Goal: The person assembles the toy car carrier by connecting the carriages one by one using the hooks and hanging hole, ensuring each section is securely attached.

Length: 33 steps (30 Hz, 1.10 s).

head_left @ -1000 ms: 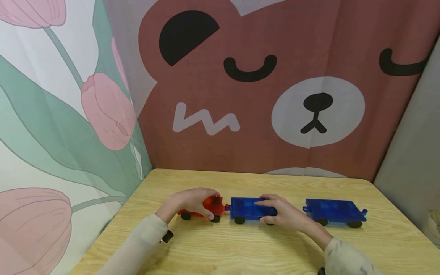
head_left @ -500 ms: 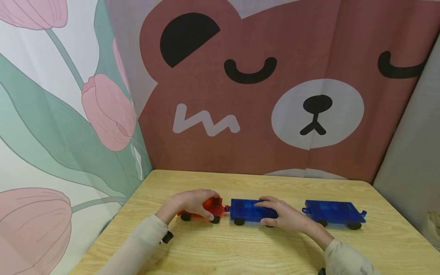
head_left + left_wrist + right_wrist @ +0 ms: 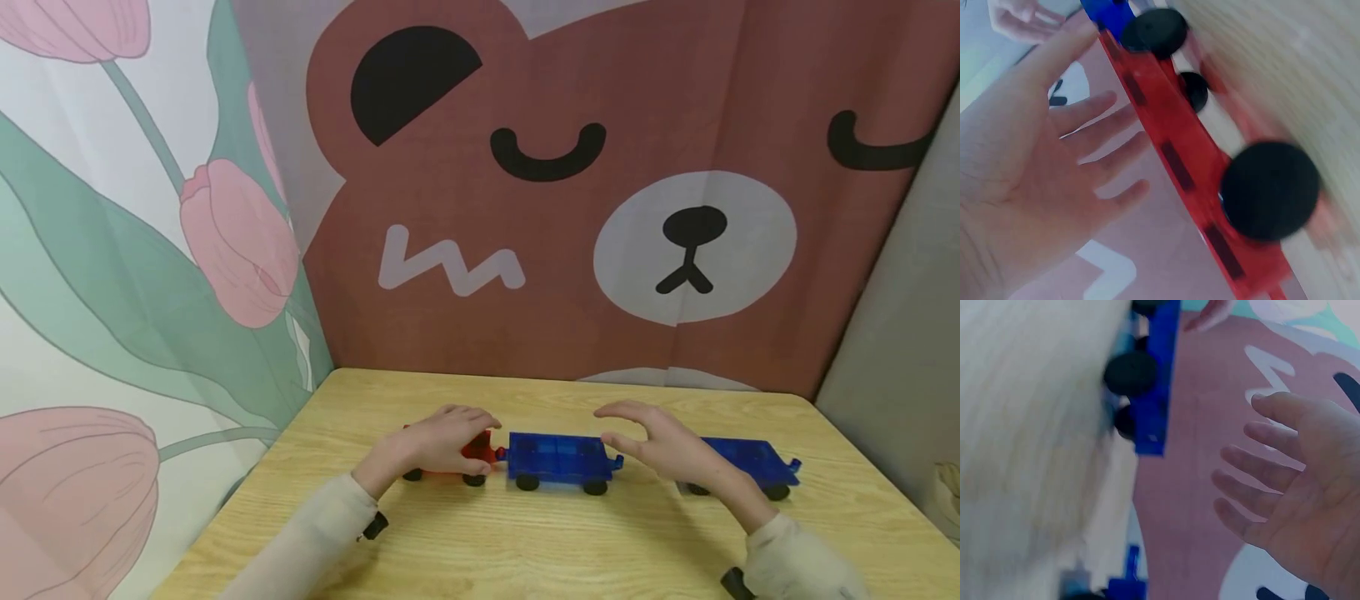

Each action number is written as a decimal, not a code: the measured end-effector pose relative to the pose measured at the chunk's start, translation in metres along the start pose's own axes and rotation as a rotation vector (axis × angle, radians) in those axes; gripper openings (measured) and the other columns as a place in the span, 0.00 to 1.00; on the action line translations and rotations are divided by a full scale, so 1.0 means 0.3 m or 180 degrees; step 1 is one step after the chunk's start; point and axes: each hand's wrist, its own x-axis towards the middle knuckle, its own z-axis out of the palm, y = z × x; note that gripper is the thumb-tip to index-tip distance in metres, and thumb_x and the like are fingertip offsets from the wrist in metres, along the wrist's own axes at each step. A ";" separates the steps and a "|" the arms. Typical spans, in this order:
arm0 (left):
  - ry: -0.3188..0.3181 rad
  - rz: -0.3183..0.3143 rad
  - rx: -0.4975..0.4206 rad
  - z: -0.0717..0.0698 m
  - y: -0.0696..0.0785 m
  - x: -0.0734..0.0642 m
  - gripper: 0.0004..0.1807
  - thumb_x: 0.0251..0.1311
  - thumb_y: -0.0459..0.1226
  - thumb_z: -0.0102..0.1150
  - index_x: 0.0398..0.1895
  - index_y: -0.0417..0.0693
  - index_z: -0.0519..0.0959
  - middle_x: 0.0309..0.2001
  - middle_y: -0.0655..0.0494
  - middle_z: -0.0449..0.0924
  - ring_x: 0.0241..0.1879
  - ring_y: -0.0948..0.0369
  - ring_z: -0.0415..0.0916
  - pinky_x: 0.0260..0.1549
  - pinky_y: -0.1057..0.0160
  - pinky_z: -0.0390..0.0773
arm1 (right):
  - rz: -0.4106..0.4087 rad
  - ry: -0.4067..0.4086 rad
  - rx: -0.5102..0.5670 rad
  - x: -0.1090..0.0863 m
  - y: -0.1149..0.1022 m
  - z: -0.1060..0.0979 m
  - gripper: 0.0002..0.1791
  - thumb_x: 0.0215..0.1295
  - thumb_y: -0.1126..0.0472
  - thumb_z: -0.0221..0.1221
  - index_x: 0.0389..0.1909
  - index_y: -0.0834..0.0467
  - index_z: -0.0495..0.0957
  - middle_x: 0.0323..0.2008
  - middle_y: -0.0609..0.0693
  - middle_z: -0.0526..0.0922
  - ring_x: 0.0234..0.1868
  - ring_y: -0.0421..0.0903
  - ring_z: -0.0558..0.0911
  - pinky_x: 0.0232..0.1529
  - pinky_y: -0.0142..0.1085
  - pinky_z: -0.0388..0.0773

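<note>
A red toy train car (image 3: 1166,119) with black wheels stands on the table, partly hidden under my left hand (image 3: 431,442) in the head view. My left fingers are spread and fairly straight above and beside it; whether the thumb touches it, I cannot tell. Hooked end to end with it, or nearly so, is a translucent blue flatbed train car (image 3: 558,458). My right hand (image 3: 667,442) hovers just right of that car's hook, fingers apart and holding nothing. Behind the right hand and wrist stands a second blue flatbed car (image 3: 757,462), its left end covered.
The wooden table (image 3: 555,542) reaches back to a hanging cloth (image 3: 555,333) printed with a bear. A tulip-patterned cloth (image 3: 75,358) hangs along the left. Both sleeves cross the table's front part, each with a small black item at the wrist.
My right hand has let go of the middle blue car and moved right, away from it. My left hand has loosened over the red car and moved slightly right.
</note>
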 end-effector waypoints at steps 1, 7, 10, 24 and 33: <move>0.0071 0.0049 0.0069 0.000 0.011 0.004 0.36 0.68 0.57 0.62 0.75 0.53 0.68 0.71 0.59 0.68 0.70 0.55 0.63 0.70 0.46 0.56 | -0.0010 0.0029 -0.0044 -0.006 0.005 -0.017 0.25 0.74 0.48 0.60 0.67 0.53 0.76 0.64 0.53 0.77 0.65 0.59 0.74 0.57 0.61 0.73; 0.0297 0.0258 0.0206 0.019 0.060 0.015 0.29 0.72 0.52 0.59 0.71 0.54 0.73 0.65 0.63 0.73 0.67 0.58 0.68 0.68 0.46 0.61 | 0.0054 -0.0135 -0.0226 -0.034 0.056 -0.111 0.28 0.74 0.46 0.59 0.67 0.59 0.76 0.61 0.56 0.79 0.59 0.60 0.77 0.53 0.62 0.75; 0.0301 0.0306 0.0087 0.030 0.074 0.021 0.29 0.72 0.52 0.59 0.73 0.55 0.71 0.65 0.62 0.73 0.66 0.59 0.68 0.68 0.45 0.61 | 0.0238 -0.0424 -0.0288 -0.055 0.094 -0.148 0.34 0.70 0.41 0.62 0.68 0.59 0.74 0.63 0.59 0.76 0.62 0.62 0.74 0.56 0.61 0.73; 0.0304 0.0387 0.0139 0.049 0.097 0.028 0.23 0.73 0.51 0.59 0.67 0.60 0.77 0.64 0.63 0.72 0.62 0.61 0.71 0.64 0.47 0.66 | 0.0980 -0.1288 -0.0293 -0.167 0.246 -0.259 0.53 0.53 0.51 0.77 0.76 0.62 0.61 0.72 0.72 0.59 0.69 0.77 0.58 0.57 0.74 0.60; 0.0325 0.0349 0.0226 0.055 0.099 0.030 0.22 0.72 0.51 0.60 0.65 0.60 0.78 0.63 0.62 0.72 0.60 0.62 0.72 0.64 0.48 0.66 | 0.1092 -0.1322 -0.0395 -0.163 0.271 -0.263 0.51 0.50 0.62 0.78 0.75 0.62 0.63 0.69 0.72 0.63 0.67 0.76 0.62 0.56 0.73 0.63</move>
